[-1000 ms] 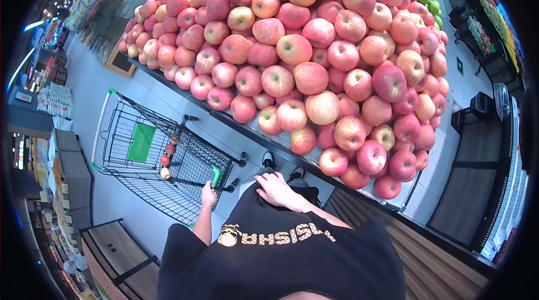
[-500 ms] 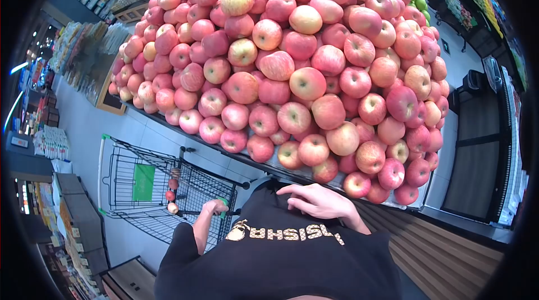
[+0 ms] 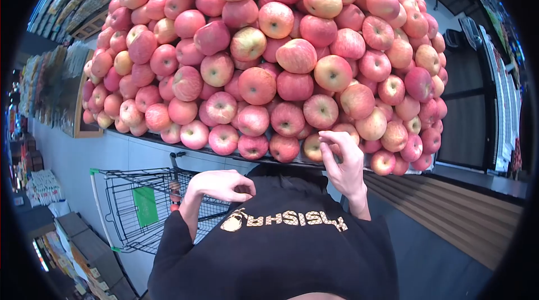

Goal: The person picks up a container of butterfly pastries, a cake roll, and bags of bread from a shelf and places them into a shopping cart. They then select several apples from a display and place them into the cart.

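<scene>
A large heap of red and yellow-blushed apples (image 3: 295, 56) fills the display in front of me. At its front edge, my right hand (image 3: 343, 161) is raised with thumb and fingers bent but apart, and nothing shows between them. Its fingertips overlap a yellowish apple (image 3: 312, 148) in the bottom row. My left hand (image 3: 222, 185) hovers before my black shirt, fingers loosely curved and the thumb apart from them, holding nothing visible. Beyond that wrist stands a wire shopping cart (image 3: 126, 174), partly covered by my arm. A red apple (image 3: 175, 207) shows inside it.
The cart carries a green panel (image 3: 145, 206). Wooden slats (image 3: 432, 210) face the display's base on the right, near a dark cabinet (image 3: 463, 126). Stocked shelves (image 3: 84, 260) line the left side, across the grey floor (image 3: 67, 148).
My left hand has left the cart handle and come in front of my shirt. My right hand has lifted from the shirt to the front apples. The view has moved closer to the heap.
</scene>
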Demonstrator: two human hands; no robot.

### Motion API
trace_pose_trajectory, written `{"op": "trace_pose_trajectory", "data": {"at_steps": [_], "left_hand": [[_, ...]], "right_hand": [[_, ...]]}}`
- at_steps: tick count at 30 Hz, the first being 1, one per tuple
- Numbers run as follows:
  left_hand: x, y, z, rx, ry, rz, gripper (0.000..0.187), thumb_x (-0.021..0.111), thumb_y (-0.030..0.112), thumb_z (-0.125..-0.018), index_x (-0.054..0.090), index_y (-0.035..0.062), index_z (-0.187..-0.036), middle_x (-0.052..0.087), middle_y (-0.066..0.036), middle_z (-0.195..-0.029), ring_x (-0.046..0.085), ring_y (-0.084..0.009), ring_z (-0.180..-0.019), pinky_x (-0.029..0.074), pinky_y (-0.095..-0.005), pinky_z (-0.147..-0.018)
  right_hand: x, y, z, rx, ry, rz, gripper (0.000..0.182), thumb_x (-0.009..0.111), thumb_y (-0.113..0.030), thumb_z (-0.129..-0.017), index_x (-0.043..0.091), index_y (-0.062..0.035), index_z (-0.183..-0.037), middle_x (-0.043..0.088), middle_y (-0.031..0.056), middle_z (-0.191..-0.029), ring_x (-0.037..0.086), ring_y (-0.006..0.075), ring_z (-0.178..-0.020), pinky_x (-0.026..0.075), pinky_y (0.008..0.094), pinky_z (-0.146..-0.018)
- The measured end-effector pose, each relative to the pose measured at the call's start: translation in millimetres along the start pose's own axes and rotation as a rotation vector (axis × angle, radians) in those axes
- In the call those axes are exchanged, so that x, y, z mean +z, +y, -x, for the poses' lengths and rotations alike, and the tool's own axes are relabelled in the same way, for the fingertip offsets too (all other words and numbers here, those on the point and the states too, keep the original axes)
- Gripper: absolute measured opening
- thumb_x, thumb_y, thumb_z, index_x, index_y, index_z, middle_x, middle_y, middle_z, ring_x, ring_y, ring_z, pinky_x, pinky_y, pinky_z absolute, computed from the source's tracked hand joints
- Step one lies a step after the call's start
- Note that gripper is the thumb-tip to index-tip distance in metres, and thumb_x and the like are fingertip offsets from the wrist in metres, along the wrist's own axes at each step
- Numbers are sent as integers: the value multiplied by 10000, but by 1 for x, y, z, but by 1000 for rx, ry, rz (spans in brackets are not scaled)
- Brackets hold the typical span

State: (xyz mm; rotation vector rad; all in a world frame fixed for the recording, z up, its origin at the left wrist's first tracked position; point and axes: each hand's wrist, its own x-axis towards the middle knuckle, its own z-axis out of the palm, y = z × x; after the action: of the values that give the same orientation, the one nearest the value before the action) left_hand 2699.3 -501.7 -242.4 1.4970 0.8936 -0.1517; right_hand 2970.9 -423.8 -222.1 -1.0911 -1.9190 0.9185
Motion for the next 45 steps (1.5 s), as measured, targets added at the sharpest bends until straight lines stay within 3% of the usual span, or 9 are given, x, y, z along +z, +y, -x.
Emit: {"op": "trace_pose_trajectory", "data": {"at_steps": [4,6,8,10,13,16,17,20,45], "left_hand": [[-30,25,1,279,216,116,352,546,184,-894,503,-8,-1186,626,-133,-1033,602,-198,-991,477,-327,-843],[-37,36,-5,297,377,301,291,539,109,-887,524,1,-1157,627,-105,-988,587,-165,-979,470,-297,-842],[-51,40,-11,367,546,126,292,531,132,-897,518,24,-1168,615,-77,-992,593,-153,-944,477,-294,-807],[-63,42,-15,462,614,217,243,528,94,-890,544,30,-1124,596,-75,-1001,583,-142,-923,470,-278,-790],[-88,47,-19,632,951,97,217,557,1,-840,557,25,-1056,566,-79,-991,561,-161,-933,444,-273,-826],[-128,77,-17,543,1389,-300,322,579,-12,-803,523,20,-1118,527,-91,-1098,509,-196,-1064,388,-300,-948],[-149,81,-10,577,1490,-564,388,618,39,-771,512,37,-1143,522,-136,-1093,490,-295,-1084,379,-372,-958],[-197,77,-19,373,1667,-638,560,659,179,-788,413,85,-1282,387,-155,-1281,389,-287,-1217,335,-386,-1024],[-225,74,-28,402,1810,-430,645,746,211,-700,418,39,-1228,510,-203,-1140,512,-330,-1073,420,-406,-917]], "right_hand": [[9,3,9,-11,98,57,186,618,-24,-806,592,-4,-990,615,138,-881,604,274,-797,474,337,-715],[13,4,12,23,104,46,183,616,-25,-807,592,-3,-987,616,139,-885,603,276,-797,474,339,-716],[15,5,13,38,121,52,183,612,-20,-805,591,-4,-986,616,139,-887,603,277,-801,476,338,-719],[17,5,15,60,113,68,187,610,-13,-800,590,-2,-985,615,139,-886,603,276,-805,479,338,-722],[18,3,12,53,113,67,190,609,-6,-795,591,2,-984,614,139,-886,603,275,-806,481,337,-725],[21,1,10,44,97,28,186,606,-4,-799,589,8,-984,611,143,-877,608,274,-797,484,333,-713],[22,2,10,34,97,36,182,604,-4,-802,588,10,-983,610,144,-873,609,275,-794,484,332,-708],[23,1,9,26,79,41,177,599,-2,-805,587,14,-981,608,147,-866,609,279,-795,484,331,-704],[17,12,8,85,67,-4,191,591,-21,-821,581,10,-1010,609,151,-886,617,266,-818,484,319,-731]]}}
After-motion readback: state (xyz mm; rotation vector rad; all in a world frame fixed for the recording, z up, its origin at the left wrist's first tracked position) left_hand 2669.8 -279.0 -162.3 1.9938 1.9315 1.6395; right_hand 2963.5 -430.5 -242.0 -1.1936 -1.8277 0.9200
